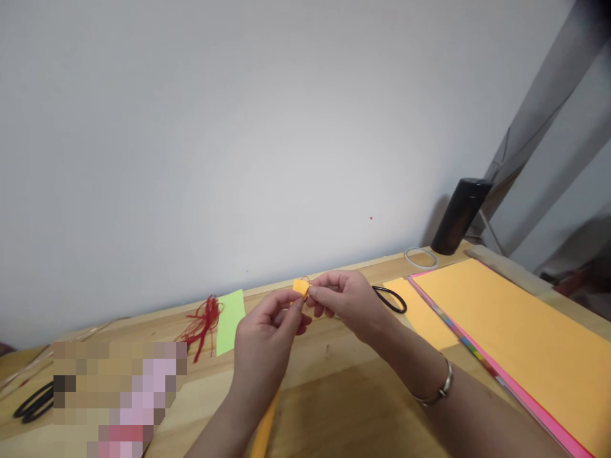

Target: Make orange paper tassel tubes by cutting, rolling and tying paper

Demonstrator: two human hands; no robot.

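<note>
A small piece of folded yellow-orange paper (300, 287) is pinched between both hands above the middle of the table. My left hand (267, 327) grips its lower edge with thumb and forefinger. From the right, my right hand (346, 302) closes its fingertips on the same piece. A thin dark loop, perhaps thread or wire, shows at the paper's top right; its kind is unclear. Below my left wrist lies a strip of orange paper (265, 432), partly hidden by the forearm. My right wrist wears a metal bracelet (443, 385).
Left of the hands lie red threads (206, 324) and a green paper (231, 321). Black scissor-like handles (35, 402) sit at far left beside a blurred patch. On the right are stacked coloured sheets (520, 331), a black ring (391, 300), a white ring (421, 257) and a black bottle (461, 216).
</note>
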